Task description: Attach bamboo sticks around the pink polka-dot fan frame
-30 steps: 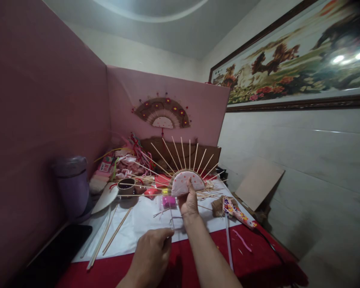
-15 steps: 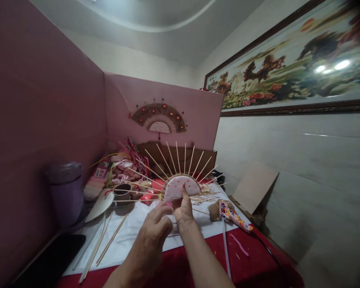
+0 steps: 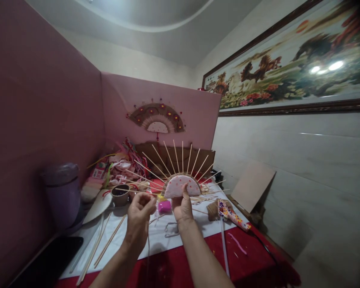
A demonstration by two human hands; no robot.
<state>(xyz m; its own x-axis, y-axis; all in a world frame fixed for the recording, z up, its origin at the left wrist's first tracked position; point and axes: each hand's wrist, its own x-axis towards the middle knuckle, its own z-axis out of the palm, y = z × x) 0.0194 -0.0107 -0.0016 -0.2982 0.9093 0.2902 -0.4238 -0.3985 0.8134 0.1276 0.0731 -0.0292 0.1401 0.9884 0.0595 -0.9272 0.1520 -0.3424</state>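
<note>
The right hand [image 3: 182, 208] is closed on the lower edge of an unfinished fan [image 3: 180, 186] and holds it upright above the worktop [image 3: 171, 239], just in front of the person. The fan has a half-round core, pale pink with small red dots, edged along its arc with a brown twine-like band. Thin bamboo sticks [image 3: 182, 154] spread out from the arc like rays, evenly spaced.

The left hand [image 3: 139, 218] is just beside it to the left, with its fingertips pinched narrow on a thin thread [image 3: 148, 250] that hangs down from them.

A finished fan [image 3: 157, 118], brown with red flowers, is fixed to the pink partition [image 3: 198, 116] behind. A pink block [image 3: 164, 206] and a small cup [image 3: 120, 194] stand on the worktop's white sheet, and loose sticks [image 3: 108, 242] lie to the left. A packet [image 3: 98, 173] at the back left bears print too small to read.
</note>
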